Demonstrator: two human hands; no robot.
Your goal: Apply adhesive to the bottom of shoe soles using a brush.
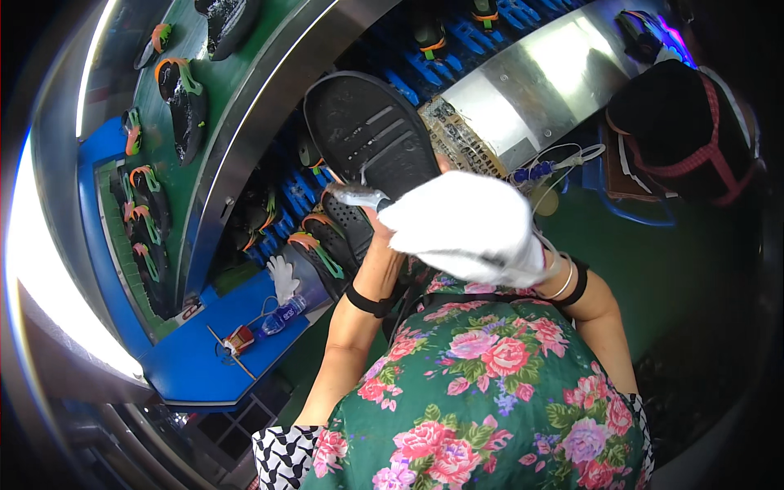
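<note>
Black shoe sole (pixel 371 122) hangs just beyond both hands, long axis slanting away leftward; nearer left hand (pixel 377 222) closes around its edge, white-covered right hand's (pixel 469 224) grip undeterminable.

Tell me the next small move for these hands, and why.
The gloved right hand should probably draw the brush toward the far end of the sole: pale marks show near the brush, while that end looks plain black. The left hand holds the sole.

Green floral garment (pixel 482 388) | black-white patterned sleeves (pixel 286 456) | black armbands (pixel 365 303)
</note>
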